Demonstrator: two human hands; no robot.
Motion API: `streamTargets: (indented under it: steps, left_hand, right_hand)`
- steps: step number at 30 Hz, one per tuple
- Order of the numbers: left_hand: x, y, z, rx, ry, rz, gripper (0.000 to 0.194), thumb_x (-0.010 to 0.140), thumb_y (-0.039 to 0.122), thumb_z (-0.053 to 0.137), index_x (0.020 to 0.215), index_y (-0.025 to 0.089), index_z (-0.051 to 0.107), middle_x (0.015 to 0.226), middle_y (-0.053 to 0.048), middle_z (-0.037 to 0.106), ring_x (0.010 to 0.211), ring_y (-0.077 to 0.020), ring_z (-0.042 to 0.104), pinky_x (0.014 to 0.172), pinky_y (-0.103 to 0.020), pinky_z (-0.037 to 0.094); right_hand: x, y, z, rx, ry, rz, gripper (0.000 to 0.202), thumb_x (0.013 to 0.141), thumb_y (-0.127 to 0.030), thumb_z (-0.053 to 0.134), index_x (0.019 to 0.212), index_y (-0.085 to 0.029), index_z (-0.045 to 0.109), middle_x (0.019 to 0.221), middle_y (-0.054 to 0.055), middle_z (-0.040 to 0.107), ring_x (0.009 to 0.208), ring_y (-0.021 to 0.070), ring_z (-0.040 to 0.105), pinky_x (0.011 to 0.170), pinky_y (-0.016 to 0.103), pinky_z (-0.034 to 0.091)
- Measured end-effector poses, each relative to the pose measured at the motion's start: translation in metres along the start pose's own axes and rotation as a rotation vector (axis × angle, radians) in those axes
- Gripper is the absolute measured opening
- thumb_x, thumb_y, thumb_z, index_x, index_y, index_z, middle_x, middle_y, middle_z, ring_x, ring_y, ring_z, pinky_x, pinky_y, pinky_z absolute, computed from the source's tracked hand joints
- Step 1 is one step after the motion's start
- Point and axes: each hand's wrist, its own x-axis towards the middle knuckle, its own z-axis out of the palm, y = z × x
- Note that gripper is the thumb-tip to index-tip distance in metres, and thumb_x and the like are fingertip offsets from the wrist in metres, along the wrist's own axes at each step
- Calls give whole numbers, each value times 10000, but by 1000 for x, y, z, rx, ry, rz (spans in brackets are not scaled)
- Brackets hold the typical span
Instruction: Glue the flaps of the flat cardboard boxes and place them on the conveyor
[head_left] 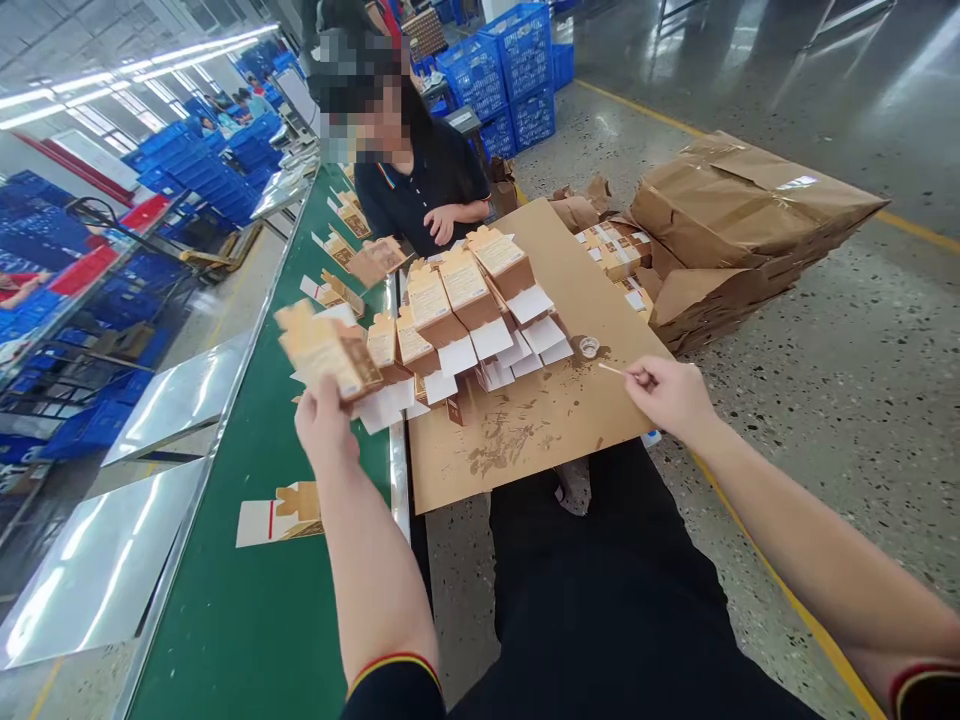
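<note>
My left hand (324, 425) grips a small open carton (330, 355), slightly blurred, over the green belt's edge. Between the closed fingers of my right hand (671, 393) is a thin white stick (611, 369), its tip pointing left above the cardboard sheet (600, 420). Near that tip sits a small clear round dish (589, 347). Several open cartons (457, 285) with white flaps are piled on the sheet, right of my left hand. Dark wet marks (506, 440) spot the cardboard in front of the pile.
The green conveyor belt (225, 620) runs along the left with more cartons (300, 510) on it. A person (420, 185) sits across the pile. Large brown paper-wrapped stacks (742, 210) lie on the floor at right. Blue crates (525, 50) stand behind.
</note>
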Motion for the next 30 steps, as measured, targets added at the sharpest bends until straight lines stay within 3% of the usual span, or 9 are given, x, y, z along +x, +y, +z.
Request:
streamTargets:
  steps: [4,7,10,14,18,21,24,30]
  left_hand:
    - [-94,-10,-43,-312,-57,-154,628,772,500,957,1323,246,794,1491,-113,771,1441,-343,708,1085,-427,666]
    - [-160,-28,-50,-367,-120,-322,832,679,489,1055,1438,305,770,1609,-98,716,1517,-362,657,1144,-450,650]
    - [-198,-44,-45,-365,-142,-400,935,681,501,1076,1530,343,719,1665,-111,673,1545,-386,635,1209,-513,612]
    - [-211,-53,-28,-306,-198,-380,987,678,509,1089,1558,316,687,1608,-159,704,1531,-409,649,1246,-551,578]
    - [-208,-59,4,-207,-255,-355,957,630,490,1126,1452,256,696,1488,-171,756,1482,-379,691,1270,-526,555]
    - [-209,-68,28,-144,-242,-315,918,640,560,1108,1386,248,674,1458,-175,753,1453,-357,709,1263,-518,556]
    - [-210,-73,40,-81,-238,-296,890,646,587,1097,1332,249,644,1406,-169,757,1389,-343,745,1227,-514,585]
    - [-213,-72,37,-5,-268,-257,927,648,593,1093,1358,256,602,1339,-158,769,1308,-329,782,1173,-496,624]
  right_hand:
    - [55,3,15,-172,-131,-24,186,960,-167,666,781,-213,658,723,54,689,703,196,631,712,320,424]
    - [78,6,26,-268,-213,-35,221,994,-150,654,780,-202,633,763,86,708,742,203,632,729,330,388]
    - [86,8,27,-341,-263,-30,250,1025,-179,659,777,-198,634,785,116,724,781,218,656,738,335,388]
    - [76,9,16,-324,-224,-26,195,1021,-229,669,836,-175,696,794,114,744,781,218,673,740,329,421]
    - [25,-1,19,-39,-111,-31,119,961,-243,686,897,-181,764,757,55,733,676,184,652,680,302,468]
    - [-30,-17,40,215,-173,-58,142,965,-263,668,889,-204,773,699,16,701,584,163,606,599,282,474]
    - [-69,-36,69,303,-231,-88,169,974,-228,638,827,-221,722,675,0,671,572,147,588,595,265,465]
    - [-85,-49,106,207,-297,-211,223,994,-146,585,788,-229,609,687,-1,631,610,153,554,648,280,417]
